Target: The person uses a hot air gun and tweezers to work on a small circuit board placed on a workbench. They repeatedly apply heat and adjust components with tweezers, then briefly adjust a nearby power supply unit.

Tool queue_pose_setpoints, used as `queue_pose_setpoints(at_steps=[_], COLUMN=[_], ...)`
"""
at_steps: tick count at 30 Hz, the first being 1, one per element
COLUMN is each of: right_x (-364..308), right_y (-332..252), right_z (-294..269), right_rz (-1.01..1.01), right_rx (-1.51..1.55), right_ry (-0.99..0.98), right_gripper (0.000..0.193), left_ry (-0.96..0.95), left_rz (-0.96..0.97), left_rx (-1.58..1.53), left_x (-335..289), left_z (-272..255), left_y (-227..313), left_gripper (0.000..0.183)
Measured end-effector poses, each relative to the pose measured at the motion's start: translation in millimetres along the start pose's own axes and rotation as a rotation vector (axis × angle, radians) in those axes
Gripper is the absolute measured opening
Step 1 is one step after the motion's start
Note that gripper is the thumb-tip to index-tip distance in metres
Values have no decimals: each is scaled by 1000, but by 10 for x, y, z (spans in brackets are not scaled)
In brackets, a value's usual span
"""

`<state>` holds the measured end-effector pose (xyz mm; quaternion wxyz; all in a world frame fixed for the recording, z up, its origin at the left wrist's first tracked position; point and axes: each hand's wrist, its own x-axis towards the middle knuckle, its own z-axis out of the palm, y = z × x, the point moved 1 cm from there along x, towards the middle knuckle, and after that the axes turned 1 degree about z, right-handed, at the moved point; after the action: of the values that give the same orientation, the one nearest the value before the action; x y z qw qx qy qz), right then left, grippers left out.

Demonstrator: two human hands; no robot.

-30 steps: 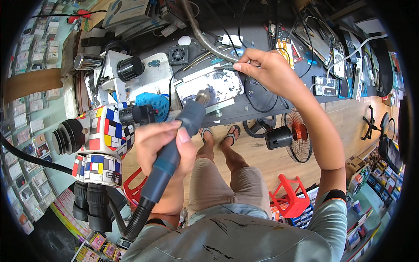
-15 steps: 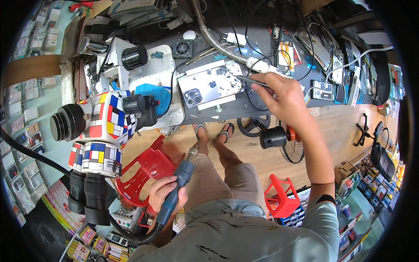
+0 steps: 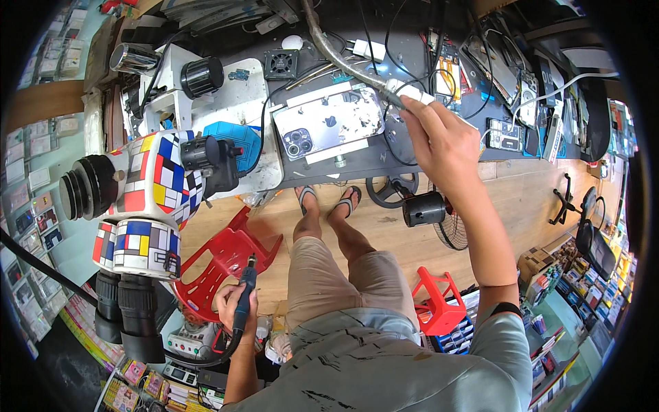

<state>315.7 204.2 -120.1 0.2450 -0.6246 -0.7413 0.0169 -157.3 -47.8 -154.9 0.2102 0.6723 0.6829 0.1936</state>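
Observation:
My left hand is closed round the blue handle of a hot-air gun, held low beside my legs with its metal tip upward. Over the bench, my right hand is closed, with a slim dark tool at its fingertips. Those fingers overlap the white end of a flexible metal arm; whether they touch it I cannot tell. Left of that hand lies a silver-white smartphone, back up, in a clamp-like holder. Its back is chipped and cracked toward the right end.
A microscope with a colourful block pattern stands at the left, beside a blue pad. A small square fan, cables and phone parts lie on the bench. Below are a red chair, a red stool and a black fan.
My right hand has lifted away from the phone's damaged end toward the white end of the flexible arm. My left hand has lowered the hot-air gun toward my body and to the left.

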Motion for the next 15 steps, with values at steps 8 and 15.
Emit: queue_pose_setpoints(at_steps=[8,15], right_x=[-22,-107], right_y=[72,88], right_z=[100,1], right_rz=[-48,51], right_rx=[53,77], right_ry=[-18,-10], right_gripper=[23,22], left_ry=[-47,-74], left_rz=[-215,-306], left_rx=[96,88], left_x=[-429,-402], left_z=[-62,-170], left_y=[-530,-481], left_gripper=[28,24])
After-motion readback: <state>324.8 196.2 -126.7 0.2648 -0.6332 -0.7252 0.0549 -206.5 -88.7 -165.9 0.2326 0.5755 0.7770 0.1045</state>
